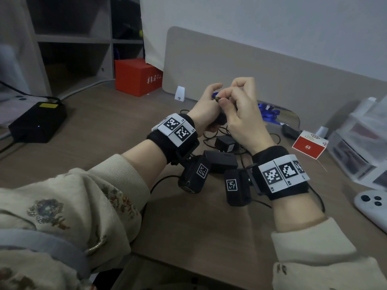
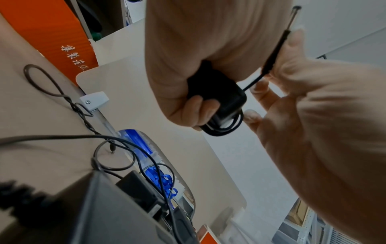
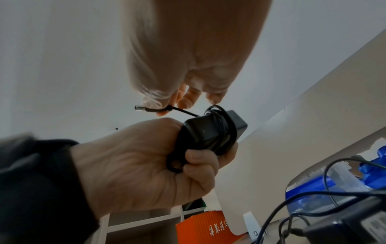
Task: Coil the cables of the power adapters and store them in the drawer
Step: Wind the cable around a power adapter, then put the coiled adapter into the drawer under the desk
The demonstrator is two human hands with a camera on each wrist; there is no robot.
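Cream knit sleeves (image 1: 117,181), ribbed cuffs pushed back from both wrists; faded floral embroidery on the lower-left sleeve. Grey strap or hem band crosses lower left of frame. Each wrist wears a black fabric wristband (image 1: 293,191) topped with white plates printed with black square fiducial markers (image 1: 281,172). A black boxy camera module (image 1: 194,174) with its own marker hangs under each band; thin black cables trail from them.

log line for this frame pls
left hand: grips wrapped adapter | right hand: pinches cable plug end | adapters on desk: uncoiled
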